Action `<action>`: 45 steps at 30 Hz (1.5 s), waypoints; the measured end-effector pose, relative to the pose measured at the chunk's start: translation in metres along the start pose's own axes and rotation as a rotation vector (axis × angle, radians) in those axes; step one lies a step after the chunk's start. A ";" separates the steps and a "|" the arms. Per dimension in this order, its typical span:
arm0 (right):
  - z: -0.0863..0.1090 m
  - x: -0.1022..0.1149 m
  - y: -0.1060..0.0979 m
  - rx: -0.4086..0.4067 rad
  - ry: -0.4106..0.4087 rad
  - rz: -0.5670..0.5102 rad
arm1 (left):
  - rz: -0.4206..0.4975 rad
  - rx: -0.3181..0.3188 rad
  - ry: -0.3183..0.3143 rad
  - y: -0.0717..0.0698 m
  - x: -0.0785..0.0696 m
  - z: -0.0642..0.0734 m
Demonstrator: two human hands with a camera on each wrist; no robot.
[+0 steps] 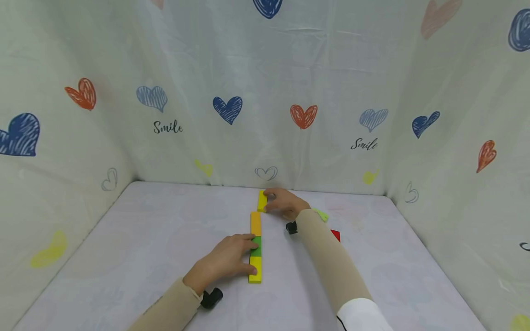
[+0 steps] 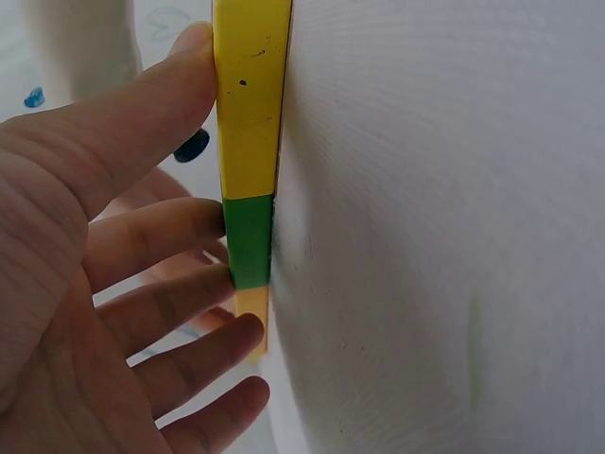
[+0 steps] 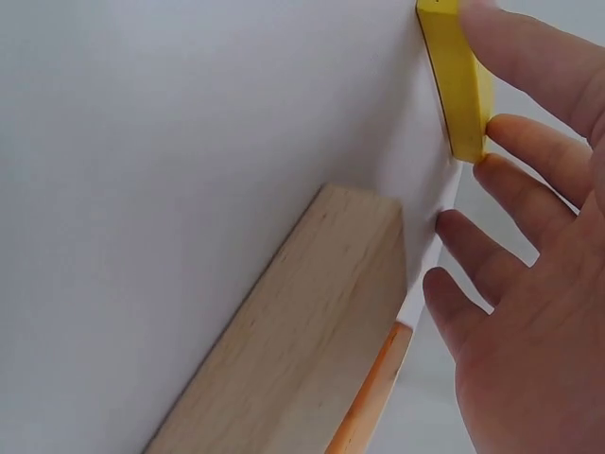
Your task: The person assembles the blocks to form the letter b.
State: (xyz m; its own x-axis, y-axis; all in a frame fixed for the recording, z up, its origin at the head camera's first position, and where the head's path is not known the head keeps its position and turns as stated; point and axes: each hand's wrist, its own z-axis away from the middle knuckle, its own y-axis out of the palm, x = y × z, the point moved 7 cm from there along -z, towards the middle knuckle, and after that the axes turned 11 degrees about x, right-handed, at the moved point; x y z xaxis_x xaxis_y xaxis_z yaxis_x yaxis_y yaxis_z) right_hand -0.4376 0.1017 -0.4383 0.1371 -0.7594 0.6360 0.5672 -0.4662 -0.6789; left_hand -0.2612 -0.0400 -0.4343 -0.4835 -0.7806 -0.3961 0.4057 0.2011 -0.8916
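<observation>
right grip (image 1: pixel 286 203) lies farther forward than left grip (image 1: pixel 227 258), fingers of both parted.

Soft, even light overall; gentle shadows, with dimmer close views.
In the head view the table (image 1: pixel 165 220) is pale and evenly lit, a soft-edged shadow lies beside the right sleeve (image 1: pixel 335 257) toward the near edge, and faint glare streaks the curtain (image 1: pixel 232 50) above the far edge. Printed hearts (image 1: pixel 20 135) toward the frame's sides look stretched. The left wrist view is grey, shadow spreading beside the yellow block (image 2: pixel 250 104). In the right wrist view, the wooden block (image 3: pixel 284 312) and right fingers (image 3: pixel 544 151) look slightly soft.
</observation>
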 end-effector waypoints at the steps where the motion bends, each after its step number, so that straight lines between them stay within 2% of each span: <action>1: -0.001 0.001 0.000 0.001 -0.001 -0.001 | 0.003 0.002 0.001 0.000 0.000 0.000; 7: -0.011 0.001 0.005 0.024 0.027 -0.157 | 0.002 0.000 0.011 -0.001 -0.001 0.000; 14: -0.014 0.008 0.007 0.037 0.030 -0.103 | 0.007 0.001 0.003 -0.003 -0.002 0.001; 39: -0.016 0.004 0.015 0.053 0.094 -0.166 | 0.009 0.008 -0.002 0.000 0.000 0.000; 45: -0.015 0.005 0.014 0.047 0.071 -0.175 | 0.006 0.007 -0.003 -0.001 -0.001 0.001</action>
State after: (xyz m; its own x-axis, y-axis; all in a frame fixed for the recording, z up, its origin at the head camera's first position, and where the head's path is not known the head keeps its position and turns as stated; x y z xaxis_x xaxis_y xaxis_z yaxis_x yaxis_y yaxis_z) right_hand -0.4407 0.0844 -0.4500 -0.0232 -0.6993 0.7144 0.6146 -0.5736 -0.5415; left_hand -0.2600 -0.0399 -0.4331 -0.4785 -0.7814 -0.4005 0.4138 0.2016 -0.8878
